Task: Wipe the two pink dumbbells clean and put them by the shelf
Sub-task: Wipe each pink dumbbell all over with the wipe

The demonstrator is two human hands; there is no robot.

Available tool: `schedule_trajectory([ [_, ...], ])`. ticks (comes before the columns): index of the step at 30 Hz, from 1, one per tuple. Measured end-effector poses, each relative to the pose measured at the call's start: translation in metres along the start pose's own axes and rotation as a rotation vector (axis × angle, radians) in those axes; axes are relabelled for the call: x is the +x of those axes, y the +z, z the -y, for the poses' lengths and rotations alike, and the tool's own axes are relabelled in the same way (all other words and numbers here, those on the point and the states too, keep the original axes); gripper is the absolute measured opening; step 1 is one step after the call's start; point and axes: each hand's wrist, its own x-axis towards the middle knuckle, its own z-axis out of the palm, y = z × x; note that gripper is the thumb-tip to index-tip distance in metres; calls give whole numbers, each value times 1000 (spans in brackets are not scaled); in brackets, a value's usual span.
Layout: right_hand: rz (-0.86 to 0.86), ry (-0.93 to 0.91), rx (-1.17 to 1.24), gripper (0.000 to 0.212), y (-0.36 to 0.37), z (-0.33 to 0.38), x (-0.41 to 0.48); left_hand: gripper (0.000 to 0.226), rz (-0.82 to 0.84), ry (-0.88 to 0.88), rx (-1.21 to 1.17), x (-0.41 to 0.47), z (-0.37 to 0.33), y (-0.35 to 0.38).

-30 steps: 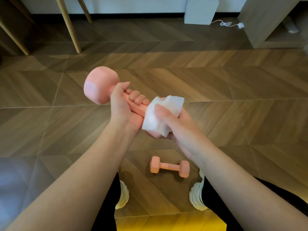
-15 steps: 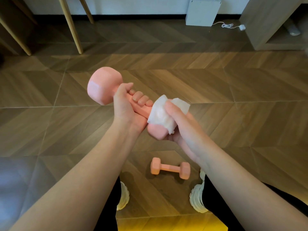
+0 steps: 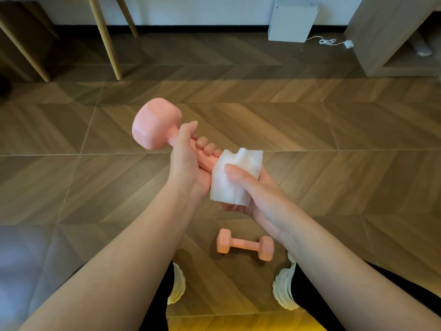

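Note:
My left hand (image 3: 188,166) grips the handle of a pink dumbbell (image 3: 155,126) held up over the floor, its far head pointing up and left. My right hand (image 3: 253,194) holds a white wipe (image 3: 235,180) wrapped around the dumbbell's near head, which the wipe hides. A second pink dumbbell (image 3: 244,244) lies flat on the wooden floor between my feet. The wooden shelf (image 3: 381,37) stands at the far right against the wall.
White shoes (image 3: 285,290) flank the lying dumbbell. Wooden furniture legs (image 3: 105,39) stand at the far left. A white box (image 3: 292,21) with a cable (image 3: 330,41) sits by the wall near the shelf. A grey item (image 3: 423,47) rests inside the shelf's lower opening.
The wipe has slid along the near head and now covers it fully; half a second ago part of the pink head showed. The held dumbbell has barely moved.

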Motion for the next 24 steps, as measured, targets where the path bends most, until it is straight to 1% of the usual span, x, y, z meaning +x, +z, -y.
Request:
schedule_trajectory([
  [3, -22, -4, 13, 39, 1, 1, 0, 34, 7, 3, 3, 0, 0, 0],
  [5, 30, -9, 52, 32, -2, 3, -2, 34, 14, 4, 3, 1, -2, 0],
  [6, 90, -23, 70, 32, -4, 4, -4, 34, 15, 8, -4, 1, -4, -1],
  [8, 188, -55, 68, 43, -8, 4, -6, 33, 14, 14, -26, 2, -7, -2],
  [10, 147, -63, 1, 53, -8, 3, -6, 33, 12, 16, -43, 2, -7, -3],
  [12, 39, -40, -51, 57, -3, 1, -3, 33, 17, 11, -35, 1, -5, -3],
  [14, -38, -19, -67, 52, 3, -1, 0, 33, 25, 6, -11, 0, -3, -2],
  [16, -86, -7, -24, 39, 4, 1, 1, 33, 24, 2, -1, 0, -1, -1],
  [18, -73, 1, 25, 33, 1, 4, 0, 33, 23, 5, -9, 1, -2, 0],
  [19, -23, -8, 37, 32, -1, 5, -1, 33, 21, 10, -15, 2, -3, 0],
  [20, 39, -22, 30, 34, -3, 6, -3, 33, 18, 12, -22, 2, -4, -1],
  [21, 82, -38, -7, 40, -5, 5, -4, 33, 15, 8, -32, 3, -4, -1],
  [22, 88, -42, -60, 47, -5, 4, -5, 33, 10, 1, -38, 3, -4, -2],
  [23, 57, -37, -109, 51, -4, 3, -5, 33, 5, -6, -35, 2, -3, -3],
  [24, 12, -30, -129, 50, -1, 2, -5, 33, 1, -10, -25, 2, -2, -4],
])
